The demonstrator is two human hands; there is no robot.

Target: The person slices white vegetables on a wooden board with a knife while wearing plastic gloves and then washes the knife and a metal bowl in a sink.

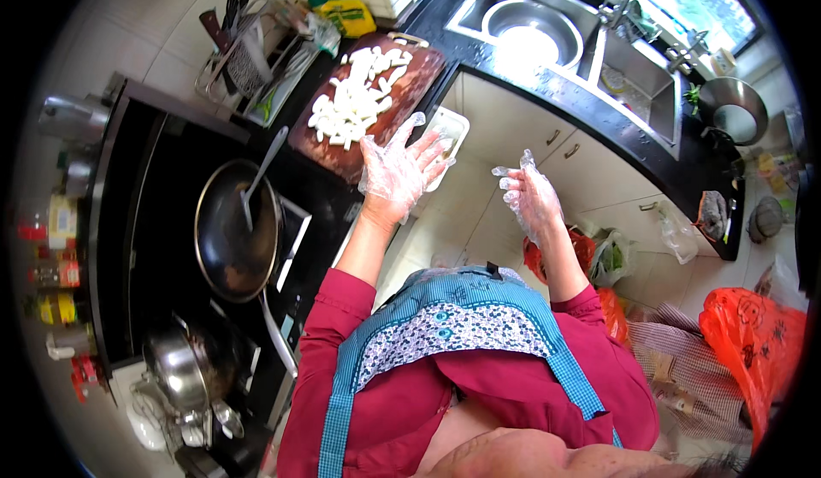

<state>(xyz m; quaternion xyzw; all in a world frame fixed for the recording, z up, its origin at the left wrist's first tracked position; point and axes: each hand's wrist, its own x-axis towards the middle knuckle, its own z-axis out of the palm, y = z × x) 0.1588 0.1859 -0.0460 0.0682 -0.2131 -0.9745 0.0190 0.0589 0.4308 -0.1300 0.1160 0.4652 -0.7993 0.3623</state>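
My left hand, in a clear plastic glove, is held with its fingers spread beside the near end of a dark wooden cutting board. White cut pieces of food lie scattered over that board. Behind my left fingertips is a white plastic container, partly hidden; whether they touch it I cannot tell. My right hand wears a similar glove and hovers in front of the cabinet doors, its fingers apart and nothing in them.
Left of the board, a wok with a spatula sits on the stove. A knife rack stands behind. The sink holds a steel basin. Red plastic bags are at the right, and a steel pot is at lower left.
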